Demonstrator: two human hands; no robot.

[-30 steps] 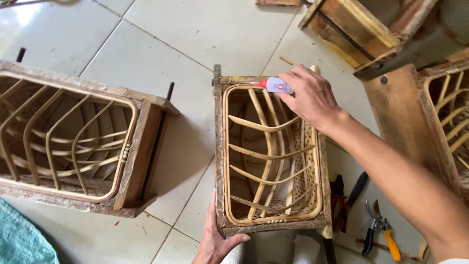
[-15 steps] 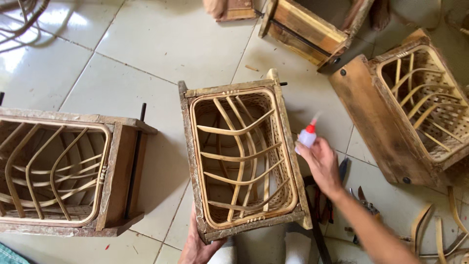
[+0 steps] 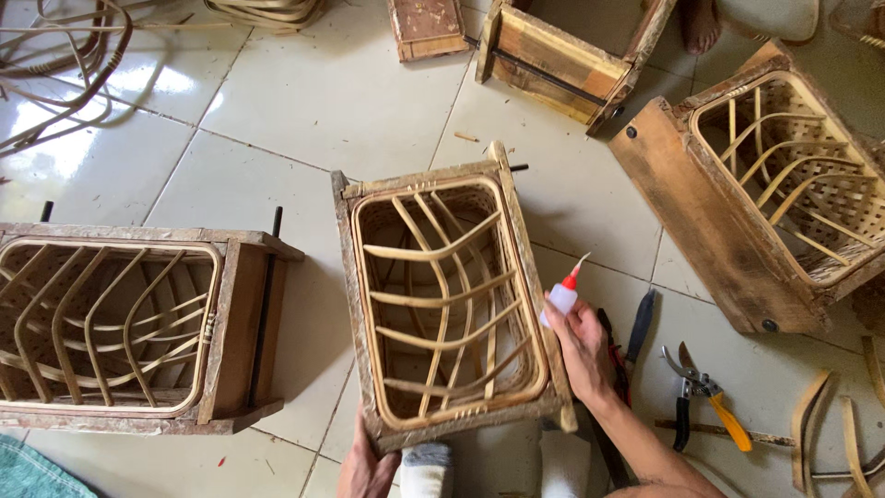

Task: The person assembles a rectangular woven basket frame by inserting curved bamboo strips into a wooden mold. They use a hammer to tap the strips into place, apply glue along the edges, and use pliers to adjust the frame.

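Right hand (image 3: 583,346) fingers clamped on red-tipped glue bottle (image 3: 563,294) beside rattan-ribbed wooden frame (image 3: 444,297); left hand (image 3: 366,468) grips its near edge; bare tile (image 3: 323,92) beyond.

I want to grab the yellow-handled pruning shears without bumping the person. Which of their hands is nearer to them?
The right hand, holding a small glue bottle, is nearer the shears, just beside them. The left hand grips the wooden frame's near corner, far across.

A single head-worn camera looks steeply down at a tiled floor (image 3: 350,101) from close above. It faces forward past the person's knees, so the wooden frame mould (image 3: 442,300) sits centre, near the lens. Similar moulds fall to the left and right edges, partly cropped. No second view exists.
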